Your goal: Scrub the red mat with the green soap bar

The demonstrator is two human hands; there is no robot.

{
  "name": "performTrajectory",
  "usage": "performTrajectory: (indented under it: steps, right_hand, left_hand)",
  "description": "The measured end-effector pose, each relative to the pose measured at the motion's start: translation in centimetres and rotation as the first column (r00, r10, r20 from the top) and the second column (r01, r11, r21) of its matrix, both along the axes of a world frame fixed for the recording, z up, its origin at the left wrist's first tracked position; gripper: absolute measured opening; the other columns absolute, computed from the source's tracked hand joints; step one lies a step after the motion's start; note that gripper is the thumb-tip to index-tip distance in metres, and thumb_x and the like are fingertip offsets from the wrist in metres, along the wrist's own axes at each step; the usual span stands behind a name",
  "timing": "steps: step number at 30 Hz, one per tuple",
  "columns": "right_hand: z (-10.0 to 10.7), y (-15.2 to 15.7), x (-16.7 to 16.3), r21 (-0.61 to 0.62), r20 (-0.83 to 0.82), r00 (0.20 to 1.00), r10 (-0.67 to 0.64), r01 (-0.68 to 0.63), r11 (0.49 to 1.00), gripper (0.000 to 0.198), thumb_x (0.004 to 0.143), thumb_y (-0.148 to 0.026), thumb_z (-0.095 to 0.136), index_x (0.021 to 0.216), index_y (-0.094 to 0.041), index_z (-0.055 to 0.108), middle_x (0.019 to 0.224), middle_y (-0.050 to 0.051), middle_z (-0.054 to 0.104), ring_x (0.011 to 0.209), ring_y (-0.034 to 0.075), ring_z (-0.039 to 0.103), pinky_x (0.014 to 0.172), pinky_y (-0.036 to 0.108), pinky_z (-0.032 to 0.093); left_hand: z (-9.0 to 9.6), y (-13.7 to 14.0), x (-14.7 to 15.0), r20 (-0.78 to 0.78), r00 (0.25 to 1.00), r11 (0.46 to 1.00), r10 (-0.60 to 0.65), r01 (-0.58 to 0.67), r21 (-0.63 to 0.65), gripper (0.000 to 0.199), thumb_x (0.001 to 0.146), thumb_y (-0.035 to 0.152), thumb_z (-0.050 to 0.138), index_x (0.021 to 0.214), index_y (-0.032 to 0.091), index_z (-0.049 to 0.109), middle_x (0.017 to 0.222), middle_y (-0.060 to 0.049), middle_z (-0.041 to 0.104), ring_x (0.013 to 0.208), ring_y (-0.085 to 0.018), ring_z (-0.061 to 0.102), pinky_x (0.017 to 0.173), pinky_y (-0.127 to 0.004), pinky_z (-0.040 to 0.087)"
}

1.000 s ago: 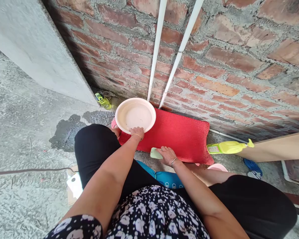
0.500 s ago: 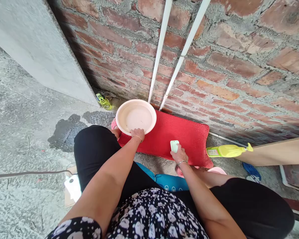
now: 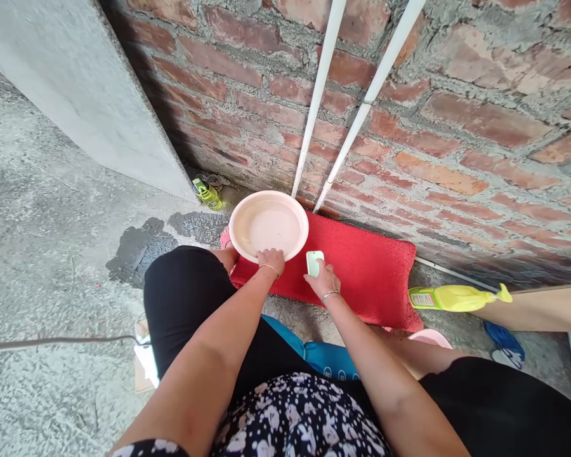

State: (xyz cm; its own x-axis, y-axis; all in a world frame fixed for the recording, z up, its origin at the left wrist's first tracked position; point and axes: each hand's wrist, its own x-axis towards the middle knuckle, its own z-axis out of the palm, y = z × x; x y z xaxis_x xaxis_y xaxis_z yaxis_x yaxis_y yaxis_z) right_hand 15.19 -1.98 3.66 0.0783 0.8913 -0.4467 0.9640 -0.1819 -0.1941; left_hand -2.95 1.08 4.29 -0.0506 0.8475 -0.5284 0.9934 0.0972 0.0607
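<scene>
In the head view my left hand point(image 3: 271, 259) is closed over the near rim of a pale pink basin point(image 3: 304, 231), which holds some clear liquid. The basin rests over the left end of a red mat point(image 3: 361, 260). To the right of the basin, my right hand point(image 3: 324, 279) grips a small pale green, rounded rectangular object point(image 3: 313, 261). It is just above the mat, close to the basin but apart from it. The underside of this object is hidden, so I cannot tell its kind.
A yellow pump bottle point(image 3: 457, 298) lies to the right of the mat. A brick wall point(image 3: 438, 120) with two white pipes point(image 3: 347, 146) rises behind. At left are a yellow-green bottle point(image 3: 208, 194) and a wet patch point(image 3: 137, 251). A blue slipper point(image 3: 504, 343) lies far right.
My right hand has moved left with the pale green object, nearer to the basin. My left hand stays on the basin's rim. The whole view has shifted slightly.
</scene>
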Motion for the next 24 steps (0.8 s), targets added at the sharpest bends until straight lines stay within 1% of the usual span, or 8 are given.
performTrajectory:
  steps: [5, 9, 13, 16, 19, 20, 23, 24]
  right_hand:
    - [-1.0, 3.6, -4.4, -0.061, -0.082, 0.981, -0.173, 0.169, 0.984, 0.075, 0.072, -0.067, 0.053, 0.133, -0.027, 0.032, 0.111, 0.011, 0.051, 0.094, 0.026, 0.059, 0.073, 0.037, 0.045]
    - [-1.5, 3.8, -4.8, -0.078, -0.066, 0.99, -0.124, 0.119, 0.99, 0.071, 0.071, -0.064, 0.055, 0.129, -0.029, 0.036, 0.117, 0.012, 0.048, 0.096, 0.027, 0.058, 0.075, 0.04, 0.045]
    - [-1.5, 2.7, -2.4, -0.02, -0.022, 0.995, -0.095, 0.095, 0.995, 0.07, 0.069, -0.056, 0.062, 0.129, -0.031, 0.037, 0.117, 0.01, 0.047, 0.099, 0.027, 0.057, 0.078, 0.039, 0.044]
    - [-1.3, 1.5, 2.2, 0.015, -0.02, 0.971, -0.24, 0.241, 0.971, 0.072, 0.068, -0.058, 0.061, 0.131, -0.031, 0.037, 0.115, 0.01, 0.05, 0.097, 0.027, 0.058, 0.078, 0.039, 0.045]
    - [-1.3, -0.4, 9.4, 0.072, -0.04, 0.868, -0.494, 0.496, 0.865, 0.078, 0.064, -0.062, 0.063, 0.13, -0.029, 0.038, 0.115, 0.012, 0.053, 0.097, 0.028, 0.06, 0.08, 0.04, 0.045]
    - [-1.3, -1.1, 12.0, 0.113, -0.066, 0.818, -0.572, 0.576, 0.81, 0.079, 0.063, -0.063, 0.063, 0.129, -0.027, 0.038, 0.114, 0.013, 0.055, 0.098, 0.028, 0.059, 0.081, 0.039, 0.045]
    - [-1.7, -3.3, 18.7, 0.21, -0.149, 0.608, -0.78, 0.79, 0.576, 0.076, 0.065, -0.059, 0.063, 0.126, -0.021, 0.039, 0.114, 0.014, 0.059, 0.098, 0.026, 0.06, 0.08, 0.035, 0.047]
    - [-1.9, -3.8, 19.9, 0.244, -0.155, 0.585, -0.796, 0.803, 0.543, 0.073, 0.068, -0.058, 0.06, 0.126, -0.019, 0.038, 0.114, 0.014, 0.059, 0.097, 0.026, 0.061, 0.077, 0.034, 0.048]
  left_hand:
    - [0.3, -0.1, 0.1, 0.006, 1.0, 1.0, 0.029, -0.029, -0.011, 0.04, 0.087, 0.02, 0.03, 0.118, 0.025, 0.056, 0.122, -0.011, 0.056, 0.114, -0.028, 0.048, 0.094, -0.054, 0.031]
    - [0.1, 0.0, 0.2, 0.013, 0.999, 0.999, 0.046, -0.045, -0.02, 0.04, 0.087, 0.021, 0.031, 0.119, 0.024, 0.055, 0.121, -0.013, 0.056, 0.114, -0.03, 0.047, 0.094, -0.055, 0.03]
    - [-0.1, 0.2, 0.2, 0.007, 0.999, 0.999, 0.043, -0.043, -0.019, 0.04, 0.087, 0.019, 0.032, 0.118, 0.023, 0.056, 0.122, -0.013, 0.056, 0.113, -0.029, 0.048, 0.093, -0.055, 0.031]
    - [-0.1, 0.2, 0.2, -0.006, 1.0, 0.999, 0.03, -0.03, -0.021, 0.039, 0.086, 0.017, 0.033, 0.117, 0.023, 0.056, 0.121, -0.013, 0.056, 0.113, -0.029, 0.049, 0.091, -0.055, 0.033]
    - [0.1, 0.2, 0.1, -0.012, 1.0, 1.0, 0.021, -0.021, -0.019, 0.039, 0.086, 0.017, 0.033, 0.118, 0.023, 0.056, 0.121, -0.013, 0.056, 0.113, -0.029, 0.049, 0.092, -0.054, 0.034]
    - [0.2, 0.2, 0.1, -0.012, 1.0, 1.0, 0.019, -0.019, -0.016, 0.039, 0.086, 0.017, 0.034, 0.118, 0.023, 0.056, 0.121, -0.012, 0.056, 0.113, -0.029, 0.049, 0.092, -0.053, 0.034]
    - [0.6, 0.1, 0.1, -0.017, 1.0, 1.0, 0.018, -0.018, -0.012, 0.04, 0.086, 0.017, 0.034, 0.118, 0.023, 0.056, 0.12, -0.013, 0.057, 0.113, -0.029, 0.05, 0.092, -0.053, 0.035]
    - [0.7, 0.1, 0.1, -0.017, 1.0, 1.0, 0.015, -0.015, -0.011, 0.04, 0.086, 0.017, 0.033, 0.118, 0.023, 0.056, 0.12, -0.013, 0.057, 0.113, -0.029, 0.05, 0.091, -0.053, 0.035]
